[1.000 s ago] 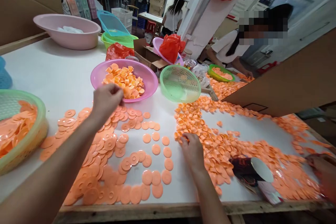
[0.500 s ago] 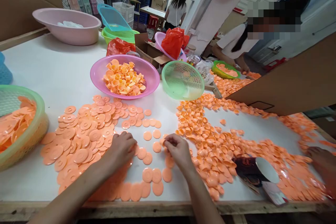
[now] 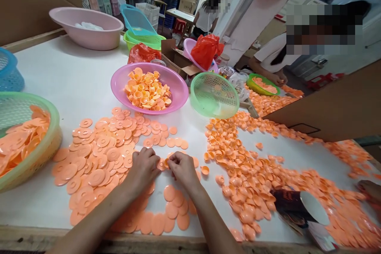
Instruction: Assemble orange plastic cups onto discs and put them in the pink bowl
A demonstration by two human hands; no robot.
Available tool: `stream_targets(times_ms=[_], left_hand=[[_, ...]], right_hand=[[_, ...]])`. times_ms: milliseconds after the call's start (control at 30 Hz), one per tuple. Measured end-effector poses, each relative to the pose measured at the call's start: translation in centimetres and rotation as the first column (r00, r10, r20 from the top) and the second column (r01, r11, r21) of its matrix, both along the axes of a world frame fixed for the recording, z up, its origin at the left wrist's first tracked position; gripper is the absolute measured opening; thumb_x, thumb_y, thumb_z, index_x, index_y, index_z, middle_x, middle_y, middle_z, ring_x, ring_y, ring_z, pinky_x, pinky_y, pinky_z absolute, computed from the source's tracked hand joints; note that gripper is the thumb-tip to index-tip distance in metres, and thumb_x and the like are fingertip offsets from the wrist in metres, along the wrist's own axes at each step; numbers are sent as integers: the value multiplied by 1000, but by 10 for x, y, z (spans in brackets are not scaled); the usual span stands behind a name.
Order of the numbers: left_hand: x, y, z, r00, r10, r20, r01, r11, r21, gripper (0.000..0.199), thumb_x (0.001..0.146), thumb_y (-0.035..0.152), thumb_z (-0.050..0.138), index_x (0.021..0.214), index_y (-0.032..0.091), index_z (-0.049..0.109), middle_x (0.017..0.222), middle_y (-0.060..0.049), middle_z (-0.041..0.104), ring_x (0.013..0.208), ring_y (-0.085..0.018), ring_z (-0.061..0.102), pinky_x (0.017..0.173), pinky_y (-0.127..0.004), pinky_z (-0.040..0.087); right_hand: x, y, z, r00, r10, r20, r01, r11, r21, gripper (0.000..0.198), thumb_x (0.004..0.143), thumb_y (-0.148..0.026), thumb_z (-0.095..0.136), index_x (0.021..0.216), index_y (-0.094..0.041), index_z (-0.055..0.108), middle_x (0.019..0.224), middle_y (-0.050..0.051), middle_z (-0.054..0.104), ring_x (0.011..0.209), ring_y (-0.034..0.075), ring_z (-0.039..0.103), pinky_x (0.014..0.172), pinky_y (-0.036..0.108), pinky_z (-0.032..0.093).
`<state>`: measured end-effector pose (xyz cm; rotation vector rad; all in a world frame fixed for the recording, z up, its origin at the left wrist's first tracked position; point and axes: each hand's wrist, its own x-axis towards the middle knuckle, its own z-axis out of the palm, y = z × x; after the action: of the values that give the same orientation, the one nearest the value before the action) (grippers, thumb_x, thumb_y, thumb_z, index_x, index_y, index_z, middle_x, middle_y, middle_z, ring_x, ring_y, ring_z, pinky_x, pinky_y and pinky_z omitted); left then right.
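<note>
Near the middle of the table, my left hand (image 3: 145, 164) pinches a small orange toy saucer (image 3: 161, 164) at its edge. My right hand (image 3: 182, 168), fingers closed, holds a small orange toy cup (image 3: 167, 162) against that saucer; the fingers partly hide it. Under and left of my left hand spreads a heap of flat orange saucers (image 3: 104, 154). More saucers (image 3: 175, 206) lie in overlapping rows between my forearms. Right of my right hand is a large spread of little orange cups (image 3: 247, 174), with one single cup (image 3: 204, 170) lying apart from it.
A pink basin (image 3: 178, 99) holds joined cups and saucers, beside a green basket (image 3: 214, 105). At left stands a green basket (image 3: 55, 127) of orange pieces. A cardboard sheet (image 3: 342, 103) slants at right. One co-worker's hand (image 3: 369, 188) is at the right edge; another person (image 3: 276, 51) works behind.
My right hand has moved left to meet my left hand, bringing a cup to the saucer. The view has shifted slightly, so things appear farther right.
</note>
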<state>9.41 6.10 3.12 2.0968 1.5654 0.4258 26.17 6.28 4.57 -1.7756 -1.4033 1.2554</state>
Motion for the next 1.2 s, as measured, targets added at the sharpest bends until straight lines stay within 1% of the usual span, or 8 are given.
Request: stream_targets(times_ms=[100,333,533,667,867,1033,1100,1200], left_hand=[[8,2,-3,999,21,49,-19,999,-36,7,78,15,60,80,19,66,92,-4,61,95,-21,52,79,-37,30],[-1,10,14,975,76,207,-35,980,-196,18,78,15,58,89,21,71,86,-3,68,88,-20,60,78,-32,40],[12,25,8,913,311,265,-130,835,-534,12,71,8,52,64,17,57,52,4,57,43,-12,57,46,-21,39],[15,29,-1,878,362,312,-105,783,-614,16,69,6,50,60,19,48,43,6,51,38,-13,57,41,-20,36],[14,18,0,912,293,288,-147,888,-437,18,74,11,49,59,18,49,47,4,53,45,-12,56,47,-21,36],[16,11,5,952,217,214,-150,945,-290,16,74,9,49,61,17,54,55,1,59,54,-14,60,52,-22,37],[11,24,25,928,229,293,-155,954,-256,18,76,11,48,60,17,54,49,3,55,48,-12,58,51,-21,38],[-4,63,78,804,322,500,-290,946,-144,15,83,25,52,78,15,62,50,3,56,46,-12,60,52,-21,44]], right_hand=[[-15,5,-6,1000,14,27,-13,999,-32,11,71,-14,50,63,-21,51,45,-7,48,37,11,45,39,20,32],[-22,5,-5,925,116,362,-177,974,140,19,69,-4,50,59,-20,47,56,-1,58,53,11,51,50,21,31],[-24,13,-1,913,138,384,-191,976,102,18,69,-3,51,59,-19,50,59,0,60,56,12,51,52,22,30],[-24,18,-2,913,188,363,-226,972,64,19,67,-5,53,55,-19,49,55,-1,57,54,12,50,50,22,29],[-24,4,-18,985,33,170,-57,988,141,12,73,-15,52,62,-21,50,52,-3,54,50,12,51,49,22,35],[-16,-2,-11,993,92,-73,-89,995,43,11,76,-23,51,67,-20,57,52,-3,55,41,11,49,41,22,37],[5,-4,-3,989,68,-132,-62,997,50,16,78,-30,53,73,-18,63,57,-1,59,43,12,51,41,23,40],[58,-14,9,984,-177,7,172,962,211,27,78,-40,56,82,-17,69,68,4,66,51,15,57,46,25,44]])
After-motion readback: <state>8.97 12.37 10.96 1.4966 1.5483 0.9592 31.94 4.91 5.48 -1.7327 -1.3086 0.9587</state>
